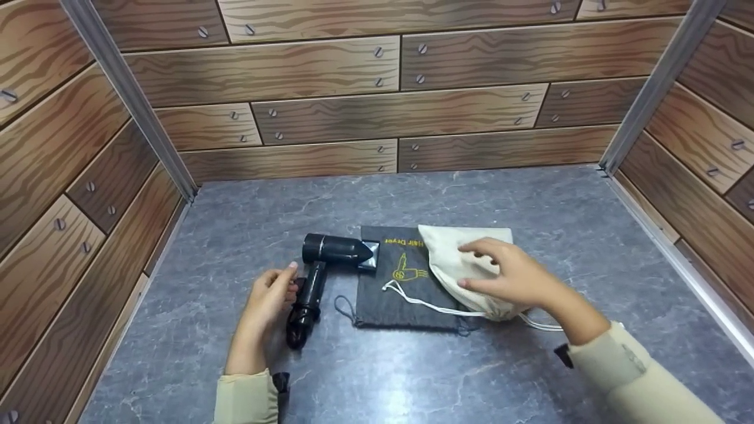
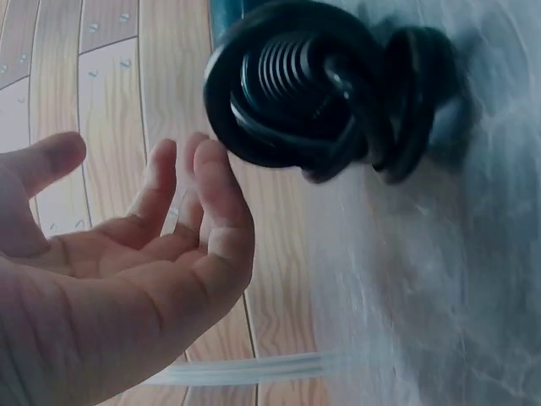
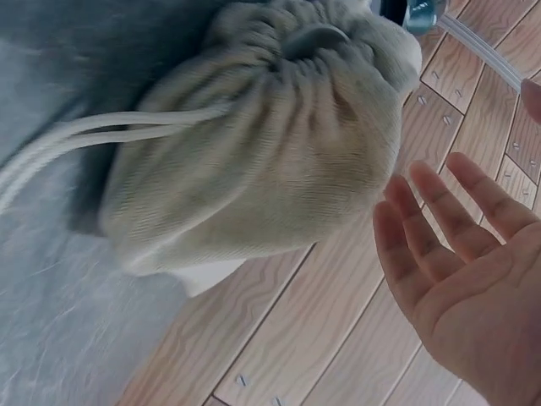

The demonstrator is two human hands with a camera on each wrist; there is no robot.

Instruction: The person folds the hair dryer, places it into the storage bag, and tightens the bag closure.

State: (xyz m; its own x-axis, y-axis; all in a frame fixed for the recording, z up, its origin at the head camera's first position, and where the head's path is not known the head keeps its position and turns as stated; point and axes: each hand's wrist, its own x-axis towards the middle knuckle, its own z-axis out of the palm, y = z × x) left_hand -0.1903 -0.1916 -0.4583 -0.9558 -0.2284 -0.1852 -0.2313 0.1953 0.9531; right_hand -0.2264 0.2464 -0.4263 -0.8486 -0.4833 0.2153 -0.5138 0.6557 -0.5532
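A black hair dryer [image 1: 339,250] lies on the grey table, its cord [image 2: 296,93] coiled about the end of the handle. Beside that handle is my left hand [image 1: 272,294], fingers loosely bent and nothing in its grasp. The dryer's nozzle overlaps a dark grey drawstring pouch [image 1: 377,300] marked "Hair Dryer" with a yellow dryer drawing. A cream drawstring bag [image 1: 465,250], bulging and gathered at its mouth, covers the pouch's right side. Over this bag hovers my right hand [image 1: 512,274], thumb and fingers spread; the right wrist view shows its palm bare beside the cloth [image 3: 262,178].
White drawstrings [image 1: 436,307] trail from the cream bag across the pouch. Thin grey cord loops [image 1: 346,309] stick out at the pouch's lower corners. Wood-patterned walls [image 1: 330,118] enclose the marbled table [image 1: 283,206] at the back and both sides.
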